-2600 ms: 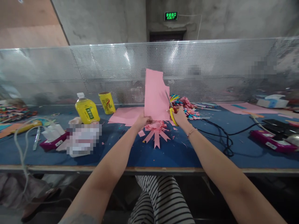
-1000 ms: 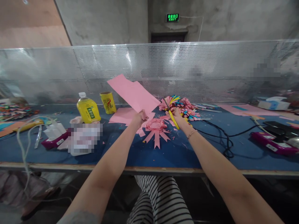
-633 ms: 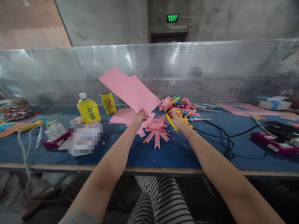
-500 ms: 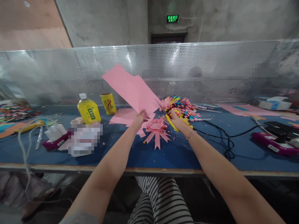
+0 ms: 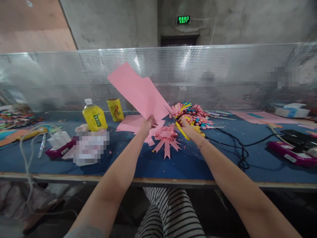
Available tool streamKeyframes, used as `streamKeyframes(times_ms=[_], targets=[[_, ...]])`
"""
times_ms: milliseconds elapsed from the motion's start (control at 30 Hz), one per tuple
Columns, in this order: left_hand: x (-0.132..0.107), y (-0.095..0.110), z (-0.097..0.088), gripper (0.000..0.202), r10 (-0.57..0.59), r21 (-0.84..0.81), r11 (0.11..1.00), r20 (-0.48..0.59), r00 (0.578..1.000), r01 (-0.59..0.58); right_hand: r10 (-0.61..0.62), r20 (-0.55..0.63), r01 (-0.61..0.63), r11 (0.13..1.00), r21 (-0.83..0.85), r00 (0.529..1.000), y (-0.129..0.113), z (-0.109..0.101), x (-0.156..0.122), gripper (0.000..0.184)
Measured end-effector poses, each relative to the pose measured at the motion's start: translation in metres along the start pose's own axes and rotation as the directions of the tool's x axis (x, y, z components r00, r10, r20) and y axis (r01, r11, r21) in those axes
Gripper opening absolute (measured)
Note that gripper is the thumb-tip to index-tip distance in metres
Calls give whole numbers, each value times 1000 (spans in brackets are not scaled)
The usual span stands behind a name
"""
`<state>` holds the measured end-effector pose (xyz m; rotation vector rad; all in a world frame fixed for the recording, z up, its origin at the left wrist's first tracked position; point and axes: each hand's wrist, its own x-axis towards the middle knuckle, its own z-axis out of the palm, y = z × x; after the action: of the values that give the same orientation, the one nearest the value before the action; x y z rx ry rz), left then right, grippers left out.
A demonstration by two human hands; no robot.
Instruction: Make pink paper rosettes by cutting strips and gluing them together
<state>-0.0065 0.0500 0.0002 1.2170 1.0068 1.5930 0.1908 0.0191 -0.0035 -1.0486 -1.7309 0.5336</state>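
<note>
My left hand [image 5: 149, 124] grips the lower edge of a large pink paper sheet [image 5: 138, 89], which stands up and leans to the left above the table. Yellow-handled scissors [image 5: 182, 131] are in my right hand [image 5: 186, 125], their blades pointing up-left at the sheet's right corner; whether they cut into it I cannot tell. Below and between my hands lies a pink paper rosette [image 5: 166, 135] with notched tails. More pink paper [image 5: 127, 123] rests on the table behind my left hand. A heap of pink, yellow and blue paper pieces [image 5: 198, 114] is just beyond my right hand.
On the left are a yellow liquid bottle [image 5: 95, 115], a yellow can [image 5: 115, 110] and a purple power strip [image 5: 59, 149]. Black cables [image 5: 241, 150] and another purple strip [image 5: 291, 153] lie right. A perforated metal screen [image 5: 148, 56] closes the table's back.
The pink sheet has swung slightly upward, its top corner a little higher. Both hands stay almost in place, still on the sheet and the scissors.
</note>
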Motion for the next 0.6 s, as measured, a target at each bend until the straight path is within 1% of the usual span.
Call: streamKeyframes(times_ms=[267,600], targets=[[-2,4,0,23,28,15,1000,-1,1000,-28,-4,-8,4,999,-36,1000,-3,0,-1,38],[-2,3,-1,22,31,14,999,5,999,-32,-23,18,24,995,-98,1000,-8,-3,-3,38]])
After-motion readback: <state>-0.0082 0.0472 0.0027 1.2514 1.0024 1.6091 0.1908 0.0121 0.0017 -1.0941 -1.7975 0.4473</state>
